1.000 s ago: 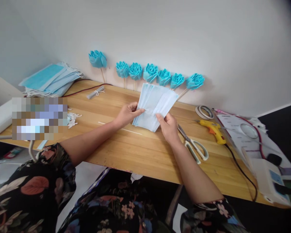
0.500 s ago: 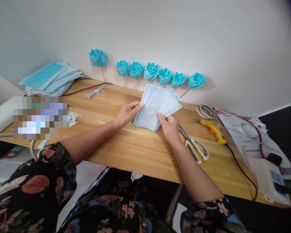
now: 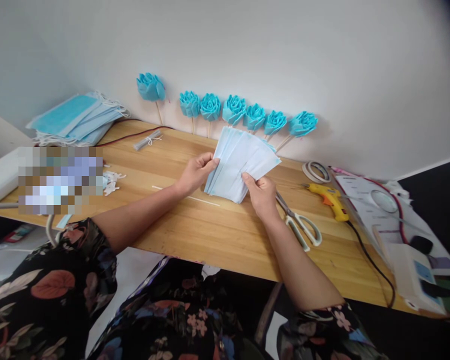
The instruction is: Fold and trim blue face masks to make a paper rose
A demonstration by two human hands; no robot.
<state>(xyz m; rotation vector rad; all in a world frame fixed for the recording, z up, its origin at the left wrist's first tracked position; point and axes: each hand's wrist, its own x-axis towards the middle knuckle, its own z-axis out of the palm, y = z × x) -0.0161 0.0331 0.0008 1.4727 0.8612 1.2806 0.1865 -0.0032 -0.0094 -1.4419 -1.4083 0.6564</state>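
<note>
head view: the left hand (image 3: 197,175) and right hand (image 3: 261,196) pinch a fan of pale sheets (image 3: 240,159) over the wooden table (image 3: 217,240), in front of blue flowers (image 3: 234,110); since a second ago, the fan has spread wider rightward and the left hand grips higher.

A head view looks forward and down, close over the table (image 3: 213,235) — top right perhaps vignetted.
</note>
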